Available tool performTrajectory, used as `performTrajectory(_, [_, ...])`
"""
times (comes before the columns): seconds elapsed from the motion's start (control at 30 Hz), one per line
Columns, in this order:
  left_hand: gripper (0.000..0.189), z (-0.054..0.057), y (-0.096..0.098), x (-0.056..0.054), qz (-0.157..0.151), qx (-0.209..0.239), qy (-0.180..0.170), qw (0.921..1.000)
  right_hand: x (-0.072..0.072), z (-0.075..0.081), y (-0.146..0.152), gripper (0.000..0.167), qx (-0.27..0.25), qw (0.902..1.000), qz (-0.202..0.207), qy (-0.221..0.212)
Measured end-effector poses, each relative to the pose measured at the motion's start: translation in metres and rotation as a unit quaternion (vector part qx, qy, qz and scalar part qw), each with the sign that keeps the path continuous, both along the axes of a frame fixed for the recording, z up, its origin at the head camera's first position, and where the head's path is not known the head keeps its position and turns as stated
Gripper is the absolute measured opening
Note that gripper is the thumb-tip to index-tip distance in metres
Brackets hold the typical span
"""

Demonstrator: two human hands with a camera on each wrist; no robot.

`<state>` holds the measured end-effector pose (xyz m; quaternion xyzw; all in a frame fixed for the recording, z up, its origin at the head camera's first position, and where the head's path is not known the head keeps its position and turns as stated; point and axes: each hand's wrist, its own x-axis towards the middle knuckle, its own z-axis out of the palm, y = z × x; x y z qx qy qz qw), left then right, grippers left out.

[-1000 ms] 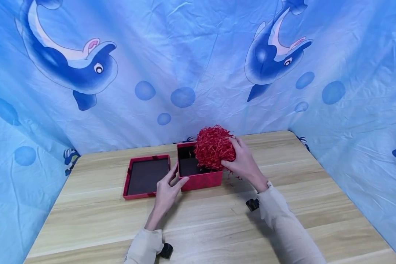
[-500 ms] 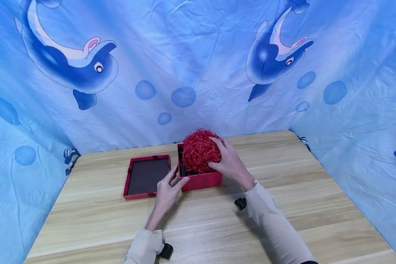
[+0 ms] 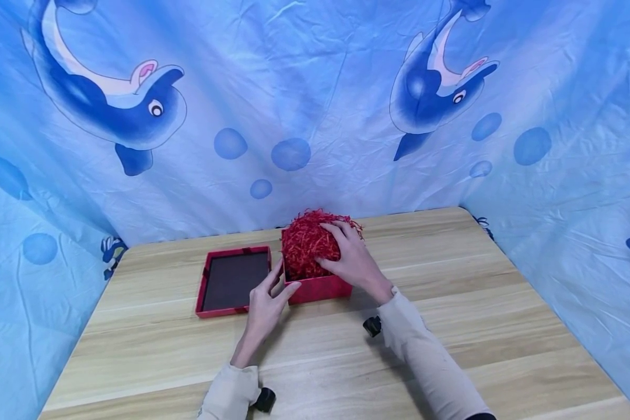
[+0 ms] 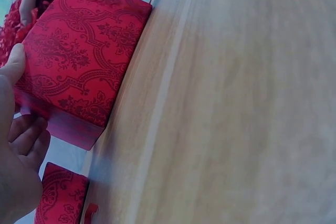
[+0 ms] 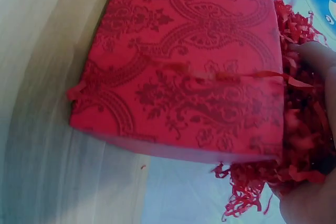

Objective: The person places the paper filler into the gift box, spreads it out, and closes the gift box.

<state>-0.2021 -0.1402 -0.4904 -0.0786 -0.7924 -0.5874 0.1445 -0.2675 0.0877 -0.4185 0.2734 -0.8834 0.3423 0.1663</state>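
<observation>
A red patterned gift box (image 3: pixel 321 290) with a dark inside stands open-topped on the table. My left hand (image 3: pixel 264 308) holds its front left corner, thumb at the front rim and fingers along the left side; the left wrist view shows the thumb (image 4: pixel 16 61) against the patterned face. A bundle of red shredded paper (image 3: pixel 307 242) fills the box opening and bulges above the rim. My right hand (image 3: pixel 353 261) grips this bundle from the right, fingers spread over its top and thumb toward the front. In the right wrist view, loose strands (image 5: pixel 244 192) hang over the box edge.
Left of the box lies its shallow red lid (image 3: pixel 233 283), dark inside facing up. Behind the wooden table (image 3: pixel 315 361) hangs a blue curtain (image 3: pixel 346 87) printed with dolphins. Black wrist-worn cameras (image 3: pixel 371 326) sit at both sleeves.
My right hand has carried the shredded paper leftward and down into the box, from its right side. The bundle now covers most of the opening. My left hand has stayed at the corner.
</observation>
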Motion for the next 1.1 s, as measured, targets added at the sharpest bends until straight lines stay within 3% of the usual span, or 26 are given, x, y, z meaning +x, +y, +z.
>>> performTrajectory(0.23, [0.069, 0.0, -0.001, 0.0, 0.001, -0.011, 0.007, 0.9999, 0.003, -0.003, -0.009, 0.07, 0.022, 0.9997, 0.009, 0.003])
performTrajectory(0.57, [0.068, 0.001, -0.001, 0.0, 0.0, -0.01, 0.0, 1.0, 0.009, -0.004, -0.019, 0.059, 0.108, 0.9921, 0.026, -0.058])
performTrajectory(0.7, [0.067, 0.001, -0.001, 0.0, -0.001, -0.01, -0.001, 1.0, 0.011, 0.001, -0.017, 0.056, 0.101, 0.993, 0.026, -0.055])
performTrajectory(0.83, [0.067, 0.001, -0.001, -0.001, -0.002, -0.013, 0.005, 0.9999, 0.016, 0.006, -0.012, 0.051, 0.062, 0.9973, 0.03, -0.023])
performTrajectory(0.93, [0.068, 0.001, -0.002, -0.001, 0.0, -0.014, 0.006, 0.9999, 0.023, 0.003, -0.008, 0.044, 0.046, 0.9981, 0.032, 0.027])
performTrajectory(1.1, [0.068, 0.001, -0.002, -0.001, 0.002, -0.012, 0.003, 0.9999, 0.037, -0.008, -0.005, 0.03, 0.072, 0.9915, 0.043, 0.099])
